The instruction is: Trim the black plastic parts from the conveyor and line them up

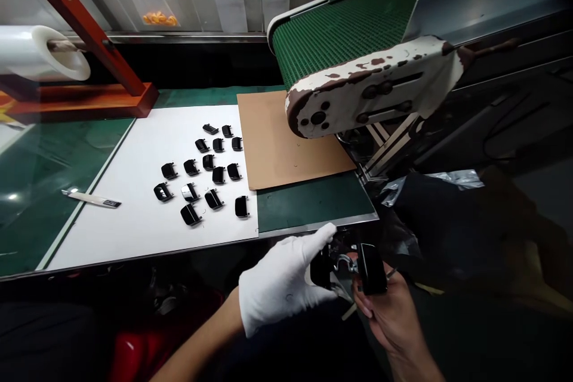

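My left hand (286,277), in a white glove, grips a glossy black plastic part (320,267) between thumb and fingers, just below the table's front edge. A second glossy black part (372,268) is close by on the right, in front of my bare right hand (391,310). The fingers of that hand are curled closed; the black part hides what they hold. Between the two parts a curved, shiny grey piece (344,262) shows, too small to name. Several similar black parts (213,199) lie spread over a white sheet (134,215) on the table.
A cardboard sheet (286,155) lies right of the white sheet, under the end of a green conveyor belt (340,36). A slim knife-like tool (92,198) rests at left. Behind it, a roll of clear film (40,54) hangs on an orange-red frame (76,18). Dark bags (434,209) are at right.
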Demonstrator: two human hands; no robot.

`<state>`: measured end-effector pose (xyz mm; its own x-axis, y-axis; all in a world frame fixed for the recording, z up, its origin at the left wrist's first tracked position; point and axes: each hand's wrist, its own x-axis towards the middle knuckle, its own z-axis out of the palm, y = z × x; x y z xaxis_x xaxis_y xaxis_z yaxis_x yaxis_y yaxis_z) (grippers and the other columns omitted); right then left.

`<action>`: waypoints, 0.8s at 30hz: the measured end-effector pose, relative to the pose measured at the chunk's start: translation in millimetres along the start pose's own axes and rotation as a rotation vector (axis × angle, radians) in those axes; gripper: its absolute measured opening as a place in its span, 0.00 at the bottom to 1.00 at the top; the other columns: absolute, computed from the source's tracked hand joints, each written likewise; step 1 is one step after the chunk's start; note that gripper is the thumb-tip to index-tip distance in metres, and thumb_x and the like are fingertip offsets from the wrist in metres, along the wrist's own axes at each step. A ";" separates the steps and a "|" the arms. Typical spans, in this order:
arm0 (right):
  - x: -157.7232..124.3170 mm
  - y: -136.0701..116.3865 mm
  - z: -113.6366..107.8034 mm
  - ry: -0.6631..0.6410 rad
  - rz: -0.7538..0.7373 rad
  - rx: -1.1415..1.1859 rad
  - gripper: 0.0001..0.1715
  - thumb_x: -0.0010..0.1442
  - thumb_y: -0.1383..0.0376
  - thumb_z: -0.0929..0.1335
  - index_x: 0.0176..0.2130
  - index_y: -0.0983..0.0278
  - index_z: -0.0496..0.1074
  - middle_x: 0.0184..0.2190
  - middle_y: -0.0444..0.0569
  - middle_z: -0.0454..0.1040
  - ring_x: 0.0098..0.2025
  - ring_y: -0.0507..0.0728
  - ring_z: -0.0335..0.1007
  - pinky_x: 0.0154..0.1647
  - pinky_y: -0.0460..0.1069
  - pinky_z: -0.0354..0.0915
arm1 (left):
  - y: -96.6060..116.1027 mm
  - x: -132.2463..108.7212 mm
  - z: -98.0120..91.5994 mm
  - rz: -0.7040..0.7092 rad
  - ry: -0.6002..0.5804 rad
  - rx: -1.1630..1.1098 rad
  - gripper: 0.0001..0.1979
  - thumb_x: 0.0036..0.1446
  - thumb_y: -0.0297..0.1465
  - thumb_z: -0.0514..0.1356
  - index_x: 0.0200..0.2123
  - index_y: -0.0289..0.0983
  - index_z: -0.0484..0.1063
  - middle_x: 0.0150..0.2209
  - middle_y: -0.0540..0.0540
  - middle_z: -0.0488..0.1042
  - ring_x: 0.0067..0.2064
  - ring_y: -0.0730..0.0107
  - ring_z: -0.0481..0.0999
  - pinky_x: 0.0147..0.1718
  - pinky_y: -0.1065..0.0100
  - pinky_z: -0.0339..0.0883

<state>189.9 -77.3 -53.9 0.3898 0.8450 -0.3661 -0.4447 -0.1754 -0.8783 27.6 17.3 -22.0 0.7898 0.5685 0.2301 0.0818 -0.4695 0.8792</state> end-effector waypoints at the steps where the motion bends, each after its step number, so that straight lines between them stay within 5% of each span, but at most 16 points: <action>1: -0.8 0.5 -1.3 -0.011 0.001 -0.007 0.19 0.35 0.62 0.79 0.30 0.64 0.78 0.13 0.39 0.62 0.14 0.44 0.47 0.11 0.40 0.47 | 1.1 1.4 -0.2 0.015 -0.025 0.015 0.39 0.54 0.31 0.65 0.64 0.44 0.47 0.49 0.46 0.74 0.48 0.66 0.75 0.50 0.68 0.65; 6: -4.8 3.6 -11.1 -0.078 -0.034 -0.054 0.21 0.42 0.52 0.77 0.33 0.62 0.77 0.11 0.37 0.57 0.13 0.44 0.45 0.11 0.40 0.46 | 2.4 6.5 -0.1 0.012 -0.125 0.063 0.37 0.55 0.31 0.63 0.64 0.43 0.49 0.44 0.46 0.76 0.43 0.64 0.76 0.46 0.66 0.67; 10: -6.0 2.3 -16.3 -0.119 0.016 -0.017 0.20 0.39 0.55 0.79 0.31 0.63 0.76 0.12 0.37 0.58 0.14 0.43 0.44 0.11 0.39 0.45 | 2.2 -1.7 7.8 -0.068 -0.090 -0.063 0.40 0.52 0.29 0.67 0.64 0.45 0.51 0.47 0.47 0.76 0.44 0.65 0.77 0.47 0.69 0.69; 16: -0.9 9.1 -16.5 -0.114 0.109 0.076 0.21 0.34 0.54 0.80 0.25 0.62 0.75 0.13 0.38 0.62 0.12 0.41 0.43 0.09 0.38 0.41 | -7.2 -32.1 43.3 -0.308 0.194 -0.216 0.43 0.47 0.29 0.69 0.64 0.44 0.54 0.52 0.45 0.74 0.51 0.60 0.75 0.53 0.64 0.68; 21: -2.5 26.9 -5.4 -0.107 0.209 0.143 0.22 0.32 0.52 0.79 0.19 0.62 0.71 0.13 0.40 0.64 0.11 0.42 0.40 0.07 0.40 0.39 | -7.4 -42.2 71.6 -0.303 0.407 -0.391 0.37 0.43 0.31 0.71 0.57 0.36 0.65 0.52 0.41 0.74 0.53 0.55 0.74 0.56 0.59 0.66; 24: -6.8 38.1 9.2 -0.079 0.200 0.170 0.24 0.31 0.48 0.79 0.19 0.59 0.70 0.15 0.41 0.65 0.12 0.46 0.50 0.08 0.42 0.45 | -3.0 -39.1 84.2 -0.286 0.568 -0.519 0.37 0.39 0.30 0.72 0.55 0.35 0.66 0.51 0.40 0.74 0.53 0.52 0.74 0.54 0.57 0.69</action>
<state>162.9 -85.1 -82.1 0.2195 0.8399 -0.4964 -0.6381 -0.2613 -0.7242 47.7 -60.4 -68.9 0.3419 0.9395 0.0219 -0.1686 0.0384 0.9849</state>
